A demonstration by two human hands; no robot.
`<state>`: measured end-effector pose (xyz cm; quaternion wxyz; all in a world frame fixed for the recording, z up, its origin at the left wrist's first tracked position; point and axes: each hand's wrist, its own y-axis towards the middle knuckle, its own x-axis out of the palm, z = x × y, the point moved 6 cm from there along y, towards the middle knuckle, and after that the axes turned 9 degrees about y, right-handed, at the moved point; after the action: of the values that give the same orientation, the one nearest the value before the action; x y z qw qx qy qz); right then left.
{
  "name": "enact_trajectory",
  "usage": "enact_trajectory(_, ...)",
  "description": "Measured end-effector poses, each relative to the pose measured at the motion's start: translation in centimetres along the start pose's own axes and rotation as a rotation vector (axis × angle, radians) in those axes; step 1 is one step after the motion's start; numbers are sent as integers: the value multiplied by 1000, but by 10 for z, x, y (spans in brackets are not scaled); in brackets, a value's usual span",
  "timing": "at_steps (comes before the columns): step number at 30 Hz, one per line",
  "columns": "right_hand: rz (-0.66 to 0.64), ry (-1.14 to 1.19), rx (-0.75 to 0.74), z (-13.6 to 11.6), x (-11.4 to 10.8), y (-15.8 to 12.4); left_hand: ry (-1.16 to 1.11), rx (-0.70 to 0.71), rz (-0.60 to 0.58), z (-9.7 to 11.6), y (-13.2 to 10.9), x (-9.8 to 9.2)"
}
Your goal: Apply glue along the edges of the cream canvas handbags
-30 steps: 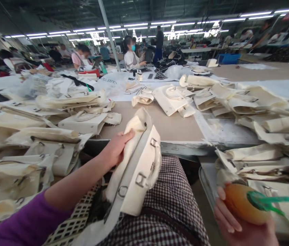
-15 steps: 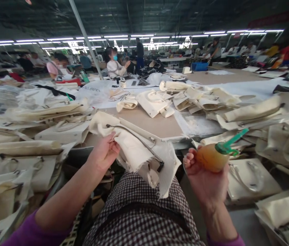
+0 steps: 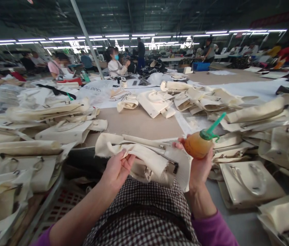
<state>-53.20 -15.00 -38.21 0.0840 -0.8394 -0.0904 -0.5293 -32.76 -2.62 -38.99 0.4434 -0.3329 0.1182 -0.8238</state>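
Note:
My left hand [image 3: 120,169] pinches the cream fabric of an unfinished bag [image 3: 146,155] with frayed edges and a dark zipper, held above my checked apron [image 3: 149,212]. Across from it, my right hand [image 3: 200,167] is closed around an orange squeeze bottle [image 3: 198,145] with a green cap and a green spout pointing up and to the right. The fingers of that hand lie behind the bottle, close to the bag's right edge; whether they also grip the fabric I cannot tell.
Stacks of cream bags [image 3: 26,153] lie on the left, and more bags with handles [image 3: 249,181] on the right. Ahead is a brown-topped table [image 3: 144,126] with further bags. A plastic basket [image 3: 62,205] stands low at left. Several people work farther back.
My left hand has moved right and slightly down with the bag. My right hand has come left with the bottle, up to the bag's right edge.

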Motion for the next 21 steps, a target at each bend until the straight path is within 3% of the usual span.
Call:
enact_trajectory(3,-155,32,56,9,2,2,8,-49,37,-18,0,-15)
enact_trajectory(6,-213,44,138,19,-3,3,175,39,-124,-19,1,-27)
enact_trajectory(8,-204,41,152,23,-7,3,423,315,-232,-1,-1,-34)
enact_trajectory(11,-212,40,202,30,-5,4,950,931,-363,32,-15,-28)
enact_trajectory(13,-221,50,240,35,-5,7,1327,1260,-596,33,-25,-11)
enact_trajectory(15,-228,45,269,38,-8,13,1571,1431,-814,24,-27,4)
enact_trajectory(16,-230,35,278,39,-12,17,1608,1488,-862,22,-26,11)
enact_trajectory(21,-241,-74,396,46,-31,45,1438,1859,-874,2,-18,39)
